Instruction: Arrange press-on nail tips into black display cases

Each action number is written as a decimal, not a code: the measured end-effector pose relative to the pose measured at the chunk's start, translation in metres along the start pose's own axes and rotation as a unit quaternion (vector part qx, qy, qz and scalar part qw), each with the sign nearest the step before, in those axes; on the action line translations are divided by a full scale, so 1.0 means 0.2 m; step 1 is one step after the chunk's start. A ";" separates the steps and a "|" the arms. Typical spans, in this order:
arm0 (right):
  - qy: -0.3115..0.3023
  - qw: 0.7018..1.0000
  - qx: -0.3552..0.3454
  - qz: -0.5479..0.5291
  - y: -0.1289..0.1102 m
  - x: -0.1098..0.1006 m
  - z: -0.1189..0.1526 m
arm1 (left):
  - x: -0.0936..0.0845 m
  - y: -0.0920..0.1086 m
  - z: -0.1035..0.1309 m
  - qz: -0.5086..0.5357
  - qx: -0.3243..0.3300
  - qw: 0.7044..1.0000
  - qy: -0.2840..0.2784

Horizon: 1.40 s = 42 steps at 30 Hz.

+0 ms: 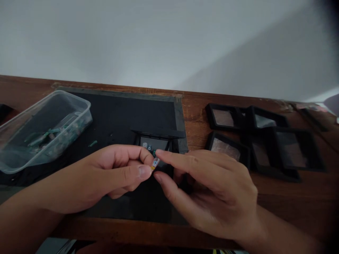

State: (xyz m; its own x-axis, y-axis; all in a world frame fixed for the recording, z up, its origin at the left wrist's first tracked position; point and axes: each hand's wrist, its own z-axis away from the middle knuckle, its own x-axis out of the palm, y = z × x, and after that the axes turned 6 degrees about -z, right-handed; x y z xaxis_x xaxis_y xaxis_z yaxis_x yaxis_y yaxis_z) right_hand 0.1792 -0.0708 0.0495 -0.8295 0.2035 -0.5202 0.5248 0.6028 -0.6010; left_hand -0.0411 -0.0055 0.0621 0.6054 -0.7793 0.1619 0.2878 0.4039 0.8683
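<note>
My left hand (119, 174) pinches a small clear strip (155, 163) with blue and yellow marks between thumb and forefinger. Beside it is my right hand (209, 190), its forefinger and thumb apart on either side of the strip's free end. Whether the right forefinger touches the strip, I cannot tell. Just behind both hands, a black-framed display case (159, 133) stands open on the dark mat (127, 109). Several small pieces (149, 147), pale and green, lie in it; my hands hide its lower part.
At the left, a clear plastic tub (88, 104) holds many green and clear pieces. A small green piece (92, 143) lies on the mat near it. Several black frames with clear windows (224, 118) lie partly overlapping on the wooden table (194, 113) at the right. A pale wall rises behind.
</note>
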 end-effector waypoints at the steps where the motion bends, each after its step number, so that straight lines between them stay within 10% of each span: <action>1: 0.002 1.000 -0.007 -0.003 0.00 0.00 0.00 | 0.00 0.00 -0.01 0.005 -0.001 1.000 -0.003; 31: -0.021 0.999 0.038 0.008 -0.01 -0.02 0.01 | 0.00 0.02 0.02 -0.042 0.017 0.999 0.028; 36: -0.023 0.998 0.045 0.036 0.00 -0.03 0.00 | -0.02 0.03 0.03 -0.196 0.012 0.967 0.164; 42: -0.059 0.994 0.083 0.027 0.03 -0.03 -0.02 | -0.13 0.01 0.04 -0.397 0.007 0.855 0.333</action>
State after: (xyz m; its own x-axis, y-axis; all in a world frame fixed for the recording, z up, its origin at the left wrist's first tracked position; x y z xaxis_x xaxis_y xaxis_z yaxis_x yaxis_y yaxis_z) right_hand 0.1873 -0.0654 0.0517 -0.7759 0.1354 -0.6161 0.6011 0.4549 -0.6570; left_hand -0.0618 0.0122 0.0641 0.5125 -0.3581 -0.7804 0.7984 -0.1357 0.5866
